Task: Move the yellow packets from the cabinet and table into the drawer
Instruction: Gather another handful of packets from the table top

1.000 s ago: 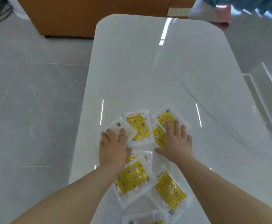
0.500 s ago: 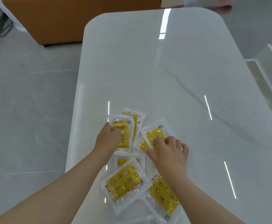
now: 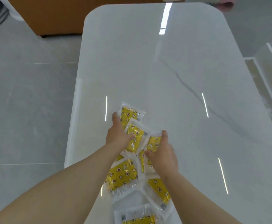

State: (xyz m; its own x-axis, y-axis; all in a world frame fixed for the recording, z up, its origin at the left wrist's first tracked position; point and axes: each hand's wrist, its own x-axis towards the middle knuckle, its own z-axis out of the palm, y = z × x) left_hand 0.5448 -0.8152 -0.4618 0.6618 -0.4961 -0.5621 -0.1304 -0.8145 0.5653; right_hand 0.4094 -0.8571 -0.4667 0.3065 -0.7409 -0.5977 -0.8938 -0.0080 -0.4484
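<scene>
The yellow packets (image 3: pixel 122 177) lie bunched at the table's (image 3: pixel 164 70) near end, close to its left edge. The left hand (image 3: pixel 118 138) curls round two overlapping ones, thumb pressed on top. The right hand (image 3: pixel 163 152) cups another pair, fingers bent over their far edge. The film looks slick on the glossy top, so a loose squeeze could fan the stack out and send a packet skidding off the table's left edge. Half a second ago the hands sat further apart and the packets lay flatter. Now they are drawn together and overlap more.
</scene>
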